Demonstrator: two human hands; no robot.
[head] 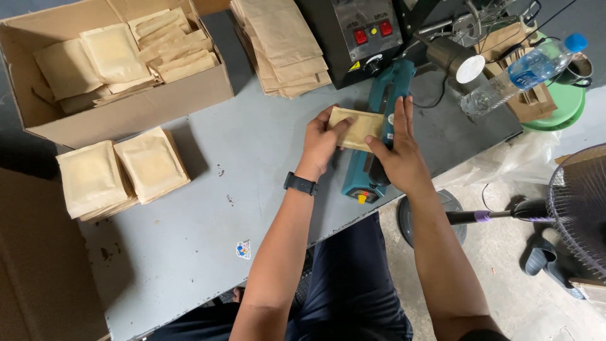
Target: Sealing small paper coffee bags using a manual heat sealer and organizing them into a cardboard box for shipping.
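A small tan paper pouch (357, 127) lies across the bar of a teal heat sealer (372, 169) on the grey table (208, 208). My left hand (320, 144), with a black watch at the wrist, grips the pouch's left end. My right hand (399, 150) pinches its right edge with the thumb, and the fingers rest flat on the sealer's arm.
A cardboard box (136, 104) of filled pouches stands at the back left, with two stacks of pouches (120, 169) in front of it. Empty paper bags (284, 47) lie beside a black machine (360, 35). A water bottle (521, 72) lies at right; a fan (577, 208) stands on the floor.
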